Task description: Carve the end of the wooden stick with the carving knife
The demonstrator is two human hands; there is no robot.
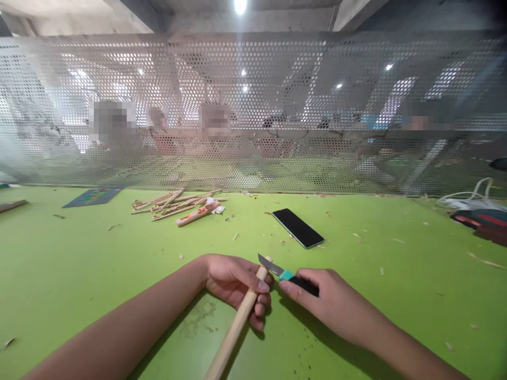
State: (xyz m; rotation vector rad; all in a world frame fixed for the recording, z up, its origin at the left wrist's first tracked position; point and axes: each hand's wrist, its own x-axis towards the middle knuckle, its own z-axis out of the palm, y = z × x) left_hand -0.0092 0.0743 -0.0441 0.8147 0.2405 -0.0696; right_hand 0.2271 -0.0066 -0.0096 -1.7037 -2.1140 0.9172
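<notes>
My left hand point(241, 282) is closed around a pale round wooden stick point(240, 324), close to its far end. The stick slants from the bottom edge up to the middle of the view. In my right hand point(322, 295) is a utility knife point(291, 277) with a black and teal handle, its fingers wrapped round the grip. The bare blade points left and lies across the stick's tip, just beyond my left thumb. Whether the edge bites into the wood I cannot tell.
A phone point(298, 228) lies on the green table point(158, 274) beyond my hands. Carved sticks point(174, 203) are piled at the back, a dark patterned sheet point(93, 197) left of them. Wood shavings are scattered about. A perforated screen point(253, 158) closes the far edge; a white cable point(471, 195) lies right.
</notes>
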